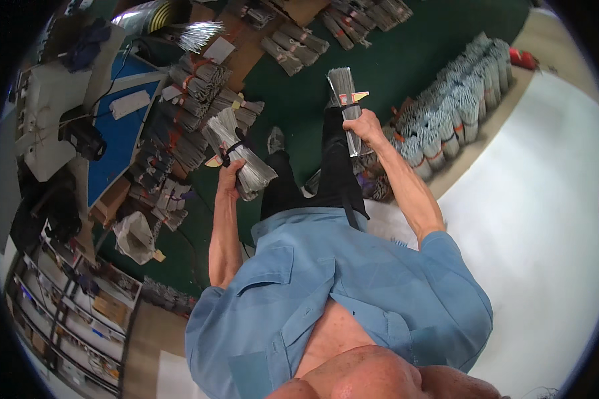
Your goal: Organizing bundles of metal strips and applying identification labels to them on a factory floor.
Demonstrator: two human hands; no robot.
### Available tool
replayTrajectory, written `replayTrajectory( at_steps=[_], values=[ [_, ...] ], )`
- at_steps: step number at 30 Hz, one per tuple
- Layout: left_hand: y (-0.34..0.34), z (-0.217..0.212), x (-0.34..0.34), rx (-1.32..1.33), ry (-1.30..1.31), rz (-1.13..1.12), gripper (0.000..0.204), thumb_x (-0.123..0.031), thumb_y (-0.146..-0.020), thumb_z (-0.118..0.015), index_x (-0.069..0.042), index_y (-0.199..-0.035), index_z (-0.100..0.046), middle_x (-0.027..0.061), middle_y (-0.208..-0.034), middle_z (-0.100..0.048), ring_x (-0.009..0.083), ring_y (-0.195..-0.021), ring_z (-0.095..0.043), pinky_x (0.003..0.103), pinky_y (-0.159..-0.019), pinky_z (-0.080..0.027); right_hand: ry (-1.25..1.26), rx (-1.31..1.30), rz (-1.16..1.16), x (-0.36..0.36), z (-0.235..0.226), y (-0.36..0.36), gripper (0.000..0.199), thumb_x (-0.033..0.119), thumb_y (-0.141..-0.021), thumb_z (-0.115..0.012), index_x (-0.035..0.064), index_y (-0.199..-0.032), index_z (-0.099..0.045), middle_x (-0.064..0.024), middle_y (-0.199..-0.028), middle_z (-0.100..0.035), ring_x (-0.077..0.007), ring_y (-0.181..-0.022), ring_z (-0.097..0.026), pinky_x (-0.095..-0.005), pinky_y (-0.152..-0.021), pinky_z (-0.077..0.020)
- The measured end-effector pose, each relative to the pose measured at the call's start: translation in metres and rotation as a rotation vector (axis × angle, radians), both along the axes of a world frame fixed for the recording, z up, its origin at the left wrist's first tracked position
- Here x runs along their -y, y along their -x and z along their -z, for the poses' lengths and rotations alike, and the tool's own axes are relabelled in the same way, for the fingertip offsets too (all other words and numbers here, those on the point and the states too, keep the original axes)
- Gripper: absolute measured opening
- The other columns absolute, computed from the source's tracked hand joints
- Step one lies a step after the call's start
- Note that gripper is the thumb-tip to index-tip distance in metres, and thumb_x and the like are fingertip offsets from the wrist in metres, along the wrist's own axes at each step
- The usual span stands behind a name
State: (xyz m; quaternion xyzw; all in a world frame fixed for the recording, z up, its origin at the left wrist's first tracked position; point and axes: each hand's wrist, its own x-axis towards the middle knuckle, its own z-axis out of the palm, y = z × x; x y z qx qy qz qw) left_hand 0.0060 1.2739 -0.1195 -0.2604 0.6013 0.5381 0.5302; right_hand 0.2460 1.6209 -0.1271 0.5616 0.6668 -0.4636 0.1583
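The left hand (pixel 230 174) is clamped round a strapped bundle of silvery strands (pixel 241 161), the right hand (pixel 365 126) round a second silvery bundle (pixel 343 86); most fingers are hidden

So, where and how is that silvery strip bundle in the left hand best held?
Probably around its middle, beside the dark strap, from the near side, where the left hand is. The strap gathers the silvery strip bundle there; both ends spread wider.
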Motion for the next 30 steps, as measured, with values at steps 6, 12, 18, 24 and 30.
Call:
replayTrajectory(
  at_steps=[6, 12, 18, 24, 30],
  values=[
    [-0.047, 0.047, -0.076, 0.140, -0.087, -0.322, 0.051, -0.016, -0.076, -0.073, -0.002, -0.122, -0.055, 0.0122, -0.109, -0.065, 0.0281, -0.098, -0.066, 0.045, -0.092, -0.054, 0.036, 0.099, -0.251, -0.095, 0.056, 0.052, 0.054, 0.030, -0.059, -0.075, -0.0070, -0.097, -0.064, -0.0249, -0.097, -0.068, -0.0380, -0.093, -0.067, -0.0417, -0.082, -0.0525],
    [-0.061, 0.108, -0.144, 0.191, -0.097, -0.401, 0.050, -0.016, -0.076, -0.072, -0.001, -0.121, -0.056, 0.0126, -0.107, -0.066, 0.0277, -0.096, -0.067, 0.044, -0.092, -0.055, 0.057, 0.225, -0.519, -0.155, 0.125, 0.073, 0.062, 0.027, -0.059, -0.076, -0.0078, -0.108, -0.058, -0.0272, -0.102, -0.067, -0.0409, -0.099, -0.065, -0.0434, -0.085, -0.0522],
    [-0.031, 0.193, -0.193, 0.157, -0.042, -0.310, 0.051, -0.016, -0.074, -0.071, 0.001, -0.120, -0.054, 0.0122, -0.105, -0.065, 0.0263, -0.090, -0.067, 0.042, -0.083, -0.056, 0.125, 0.275, -0.589, -0.175, 0.203, 0.109, 0.062, 0.025, -0.060, -0.076, -0.0082, -0.109, -0.057, -0.0287, -0.107, -0.065, -0.0419, -0.102, -0.064, -0.0447, -0.089, -0.0517],
    [0.009, 0.260, -0.196, 0.121, 0.001, -0.250, 0.052, -0.017, -0.071, -0.073, 0.002, -0.116, -0.056, 0.0112, -0.100, -0.065, 0.0255, -0.086, -0.067, 0.041, -0.082, -0.056, 0.125, 0.309, -0.573, -0.148, 0.282, 0.170, 0.063, 0.026, -0.062, -0.077, -0.0081, -0.111, -0.057, -0.0283, -0.108, -0.065, -0.0417, -0.103, -0.064, -0.0448, -0.088, -0.0517],
    [0.069, 0.309, -0.180, 0.174, 0.010, -0.173, 0.047, -0.013, -0.075, -0.069, 0.002, -0.117, -0.057, 0.0119, -0.102, -0.067, 0.0244, -0.088, -0.067, 0.039, -0.082, -0.055, 0.049, 0.150, -0.624, -0.122, 0.359, 0.274, 0.064, 0.028, -0.063, -0.077, -0.0094, -0.112, -0.058, -0.0301, -0.110, -0.064, -0.0422, -0.105, -0.063, -0.0455, -0.091, -0.0501]
  ],
)
